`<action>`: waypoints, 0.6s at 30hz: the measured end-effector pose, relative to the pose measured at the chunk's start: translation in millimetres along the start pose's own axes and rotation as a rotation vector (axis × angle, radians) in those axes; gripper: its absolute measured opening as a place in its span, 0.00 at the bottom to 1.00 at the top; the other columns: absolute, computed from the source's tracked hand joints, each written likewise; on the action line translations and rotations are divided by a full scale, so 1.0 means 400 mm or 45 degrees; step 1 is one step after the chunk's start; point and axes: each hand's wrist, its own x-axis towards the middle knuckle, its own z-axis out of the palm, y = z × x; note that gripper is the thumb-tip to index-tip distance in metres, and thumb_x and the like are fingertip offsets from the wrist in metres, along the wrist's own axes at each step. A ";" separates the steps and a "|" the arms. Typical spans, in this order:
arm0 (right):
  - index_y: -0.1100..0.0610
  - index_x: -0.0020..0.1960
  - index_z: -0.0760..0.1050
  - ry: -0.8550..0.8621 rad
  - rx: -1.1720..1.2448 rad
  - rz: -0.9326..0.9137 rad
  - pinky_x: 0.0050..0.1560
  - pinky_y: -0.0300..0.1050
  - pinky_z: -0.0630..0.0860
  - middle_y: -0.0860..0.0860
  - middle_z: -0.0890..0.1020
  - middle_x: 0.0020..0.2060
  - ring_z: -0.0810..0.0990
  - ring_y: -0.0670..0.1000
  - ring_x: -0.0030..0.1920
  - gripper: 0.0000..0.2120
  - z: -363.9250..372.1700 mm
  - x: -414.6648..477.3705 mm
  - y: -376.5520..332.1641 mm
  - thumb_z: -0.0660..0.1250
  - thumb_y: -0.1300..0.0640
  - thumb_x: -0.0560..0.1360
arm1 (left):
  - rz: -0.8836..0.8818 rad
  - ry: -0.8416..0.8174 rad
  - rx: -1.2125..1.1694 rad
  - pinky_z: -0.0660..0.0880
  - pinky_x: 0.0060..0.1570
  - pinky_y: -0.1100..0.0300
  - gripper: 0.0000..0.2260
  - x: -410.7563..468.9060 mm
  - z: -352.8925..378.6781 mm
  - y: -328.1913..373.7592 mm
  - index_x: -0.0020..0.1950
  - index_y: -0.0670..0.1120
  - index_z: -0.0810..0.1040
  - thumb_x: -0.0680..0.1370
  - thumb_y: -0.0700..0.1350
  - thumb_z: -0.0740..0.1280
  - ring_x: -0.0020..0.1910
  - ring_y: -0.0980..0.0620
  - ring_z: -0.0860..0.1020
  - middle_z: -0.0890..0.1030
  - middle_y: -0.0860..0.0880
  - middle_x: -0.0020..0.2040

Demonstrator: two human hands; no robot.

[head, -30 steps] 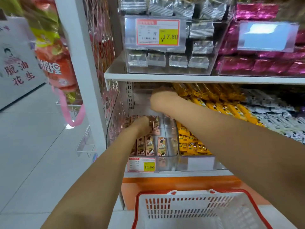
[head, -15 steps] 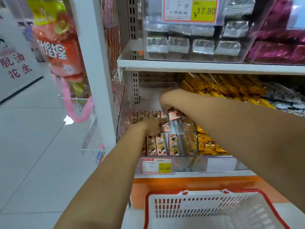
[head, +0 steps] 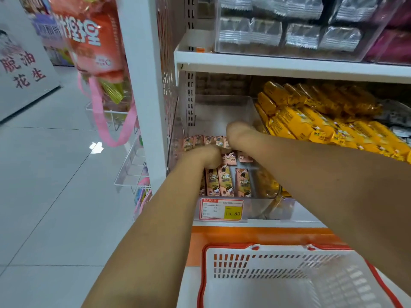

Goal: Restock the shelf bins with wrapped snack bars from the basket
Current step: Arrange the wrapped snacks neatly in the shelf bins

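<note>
Both hands reach into the clear bin (head: 222,107) of pink snack bars (head: 224,183).
The left hand (head: 205,157) lies on the bars and is the nearer; the right hand (head: 239,134) is just behind it. Both hands' fingers are hidden, so neither grip can be told. The bars' long axes run front to back. Yellow bars (head: 311,123) fill the next bin, and the basket (head: 278,261) shows no bars.

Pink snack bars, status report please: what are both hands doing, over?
Left hand on the pink bars in the clear bin, right hand just beyond it. Fingers hidden, grip unclear. Basket below shows no bars. Nothing blocking.
</note>
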 end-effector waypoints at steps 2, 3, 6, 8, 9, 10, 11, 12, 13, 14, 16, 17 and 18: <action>0.63 0.61 0.74 -0.060 0.053 -0.027 0.51 0.43 0.74 0.56 0.78 0.55 0.78 0.54 0.57 0.12 -0.006 -0.007 0.003 0.63 0.63 0.78 | 0.008 -0.018 0.020 0.55 0.73 0.44 0.26 -0.007 -0.007 0.004 0.76 0.61 0.54 0.82 0.40 0.56 0.77 0.41 0.50 0.45 0.49 0.79; 0.64 0.60 0.75 -0.103 0.037 -0.050 0.51 0.43 0.75 0.55 0.79 0.51 0.78 0.54 0.53 0.13 -0.010 -0.012 0.004 0.65 0.64 0.77 | 0.020 -0.017 0.030 0.54 0.73 0.43 0.26 -0.010 -0.009 0.007 0.76 0.61 0.53 0.82 0.40 0.55 0.77 0.41 0.50 0.43 0.49 0.79; 0.64 0.57 0.78 -0.315 -0.018 -0.106 0.47 0.43 0.76 0.54 0.79 0.45 0.79 0.53 0.45 0.16 -0.025 -0.018 0.013 0.74 0.60 0.71 | 0.028 -0.013 0.010 0.55 0.73 0.42 0.27 -0.009 -0.012 0.006 0.76 0.62 0.54 0.82 0.39 0.55 0.77 0.40 0.49 0.43 0.49 0.79; 0.63 0.58 0.78 -0.485 -0.030 -0.085 0.52 0.47 0.78 0.52 0.83 0.50 0.82 0.54 0.48 0.21 -0.029 -0.019 0.012 0.77 0.56 0.68 | 0.016 -0.022 -0.007 0.54 0.73 0.41 0.27 -0.007 -0.011 0.005 0.76 0.62 0.54 0.82 0.39 0.55 0.77 0.40 0.48 0.43 0.50 0.79; 0.62 0.60 0.77 -0.497 -0.075 -0.105 0.54 0.48 0.78 0.52 0.82 0.54 0.82 0.55 0.51 0.24 -0.027 -0.022 0.011 0.78 0.55 0.68 | 0.015 -0.022 -0.008 0.55 0.73 0.40 0.27 -0.006 -0.009 0.003 0.75 0.63 0.53 0.82 0.39 0.55 0.77 0.39 0.47 0.42 0.50 0.79; 0.61 0.62 0.76 -0.463 -0.120 -0.127 0.56 0.48 0.78 0.52 0.81 0.56 0.81 0.55 0.54 0.26 -0.019 -0.024 0.009 0.78 0.54 0.67 | 0.018 -0.022 -0.007 0.55 0.73 0.40 0.27 -0.004 -0.008 0.002 0.75 0.63 0.53 0.82 0.39 0.55 0.76 0.39 0.47 0.42 0.50 0.79; 0.61 0.63 0.75 -0.413 -0.144 -0.150 0.56 0.47 0.77 0.52 0.80 0.56 0.80 0.55 0.55 0.27 -0.009 -0.023 0.009 0.78 0.55 0.68 | 0.026 -0.018 -0.011 0.55 0.72 0.40 0.27 -0.004 -0.008 0.001 0.75 0.63 0.54 0.82 0.39 0.55 0.76 0.39 0.48 0.43 0.49 0.79; 0.62 0.64 0.74 -0.385 -0.136 -0.153 0.56 0.46 0.76 0.53 0.80 0.54 0.80 0.55 0.56 0.27 -0.001 -0.031 0.008 0.77 0.56 0.68 | 0.035 -0.012 -0.021 0.55 0.73 0.40 0.27 -0.004 -0.008 -0.001 0.75 0.63 0.54 0.82 0.39 0.55 0.76 0.38 0.48 0.43 0.49 0.79; 0.62 0.63 0.74 -0.369 -0.130 -0.167 0.55 0.44 0.76 0.53 0.80 0.51 0.80 0.54 0.56 0.25 0.004 -0.036 0.009 0.76 0.58 0.69 | 0.046 -0.002 -0.031 0.55 0.73 0.41 0.27 -0.002 -0.007 -0.003 0.75 0.62 0.55 0.82 0.39 0.55 0.76 0.38 0.49 0.43 0.48 0.79; 0.63 0.63 0.75 -0.339 -0.125 -0.174 0.50 0.42 0.76 0.53 0.80 0.51 0.80 0.54 0.55 0.23 0.007 -0.038 0.013 0.75 0.60 0.70 | 0.050 0.000 -0.039 0.55 0.73 0.41 0.27 -0.006 -0.009 -0.003 0.76 0.61 0.55 0.82 0.39 0.56 0.76 0.38 0.49 0.44 0.48 0.79; 0.63 0.63 0.75 -0.248 -0.085 -0.163 0.36 0.37 0.74 0.55 0.81 0.55 0.81 0.53 0.55 0.20 0.003 -0.041 0.023 0.73 0.64 0.72 | 0.057 0.003 -0.047 0.56 0.73 0.42 0.28 -0.007 -0.009 -0.004 0.76 0.60 0.55 0.81 0.37 0.56 0.76 0.38 0.50 0.44 0.47 0.79; 0.63 0.63 0.75 -0.207 -0.080 -0.165 0.32 0.36 0.72 0.56 0.81 0.56 0.81 0.53 0.54 0.20 0.000 -0.040 0.025 0.72 0.65 0.72 | 0.058 0.000 -0.051 0.57 0.72 0.42 0.29 -0.005 -0.008 -0.003 0.76 0.60 0.55 0.80 0.36 0.56 0.76 0.38 0.50 0.44 0.47 0.79; 0.63 0.62 0.75 -0.190 -0.088 -0.170 0.30 0.37 0.72 0.56 0.81 0.53 0.82 0.54 0.51 0.20 -0.002 -0.042 0.028 0.72 0.66 0.71 | 0.054 -0.011 -0.049 0.57 0.72 0.42 0.29 -0.005 -0.008 -0.002 0.76 0.61 0.55 0.80 0.36 0.56 0.76 0.39 0.50 0.45 0.47 0.79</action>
